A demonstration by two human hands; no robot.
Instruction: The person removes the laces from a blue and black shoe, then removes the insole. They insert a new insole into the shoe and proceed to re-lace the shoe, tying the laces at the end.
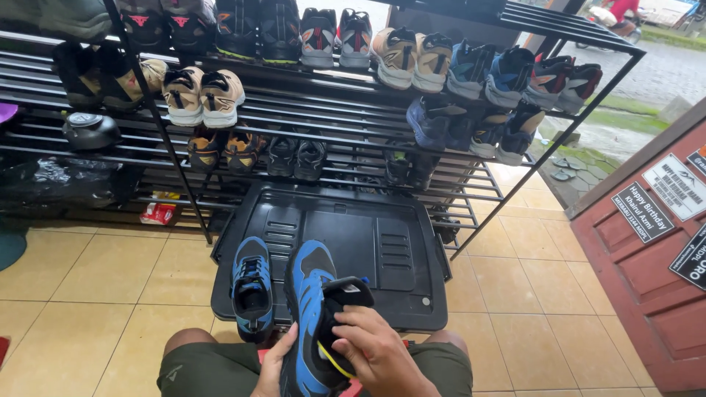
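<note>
Over your lap, you've got a blue-and-black shoe point(309, 323) in both hands, its black tongue point(346, 294) pulled up

Your left hand point(273, 367) cups the shoe from underneath, fingers wrapped on its side, while your right hand point(375, 351) closes its fingers on the tongue and opening. Its mate point(251, 288) sits just beside it on the black plastic tray point(382, 242), below the metal shoe rack point(353, 110). You look to be working at the shoe's opening; the next move likely calls for a steady grip underneath while the right fingers work inside
</note>
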